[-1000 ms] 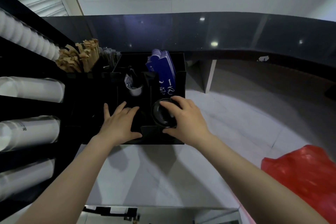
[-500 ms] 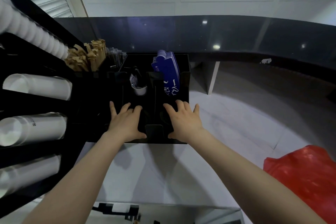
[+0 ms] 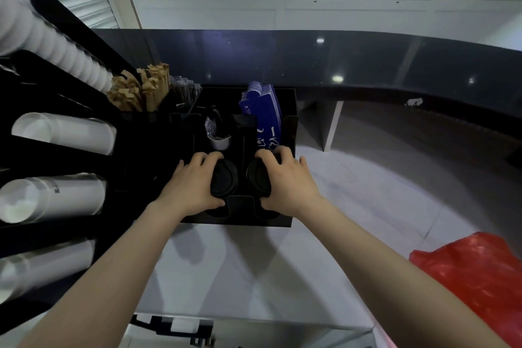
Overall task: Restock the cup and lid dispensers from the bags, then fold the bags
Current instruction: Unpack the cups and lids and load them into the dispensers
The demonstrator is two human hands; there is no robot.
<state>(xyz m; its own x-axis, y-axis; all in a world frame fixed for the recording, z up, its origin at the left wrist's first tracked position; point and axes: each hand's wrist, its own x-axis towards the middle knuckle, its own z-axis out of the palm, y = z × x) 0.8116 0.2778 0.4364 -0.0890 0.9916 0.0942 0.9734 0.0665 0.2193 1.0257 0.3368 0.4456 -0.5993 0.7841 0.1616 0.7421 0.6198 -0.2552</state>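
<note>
Black lid organiser (image 3: 291, 124), taken as our landmark, sits on the pale surface (image 3: 240, 268).

- Left hand (image 3: 187, 188): in its front left slot, fingers (image 3: 207, 157) curled round a stack of black lids (image 3: 224, 178), thumb under the near edge.
- Right hand (image 3: 288, 181): in its front right slot, curled likewise round a second lid stack (image 3: 257, 178). We judge both grips are meant to seat and square the stacks as they go down.
- Behind these slots: blue sleeves (image 3: 261, 110), upright; a small cup of utensils (image 3: 219, 140).
- Left of the organiser: white cup stacks (image 3: 65, 133) lying in a black rack, open for pulling.
- Right and nearer us: red bag (image 3: 477, 280), crumpled, not yet folded.
</note>
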